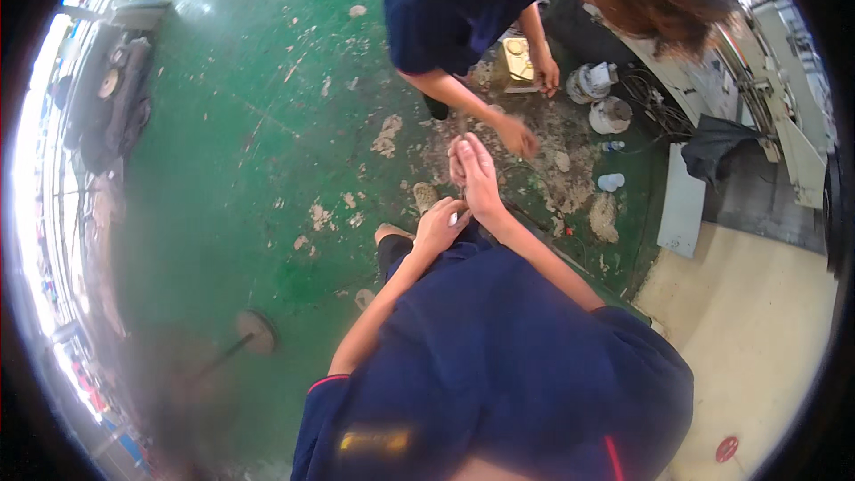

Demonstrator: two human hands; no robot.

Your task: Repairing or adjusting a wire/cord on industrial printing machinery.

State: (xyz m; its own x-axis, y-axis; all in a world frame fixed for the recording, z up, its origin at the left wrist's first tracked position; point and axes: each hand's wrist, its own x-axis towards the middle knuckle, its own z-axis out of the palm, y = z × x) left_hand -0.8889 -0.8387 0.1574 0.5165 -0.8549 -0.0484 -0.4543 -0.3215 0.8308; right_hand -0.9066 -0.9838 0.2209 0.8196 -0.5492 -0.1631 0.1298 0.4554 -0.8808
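Observation:
My right hand [472, 171] is stretched out flat over the floor, fingers straight and close together, and holds nothing. My left hand [436, 227] is curled just beside my right wrist, pinching a small pale shiny object [456, 217] too small to identify. A co-worker in a navy shirt [445, 0] bends over in front of me. One of their hands [518, 135] reaches down close to my right fingertips. Their other hand [545, 76] rests by a brass-coloured box [518, 62].
The green floor [249, 169] has worn, flaking patches. White tubs [598, 98], cables and a grey panel [681, 200] lie at the right, beside a cream floor section [757, 303]. A round disc on a rod [256, 331] lies lower left; black gear [111, 98] sits far left.

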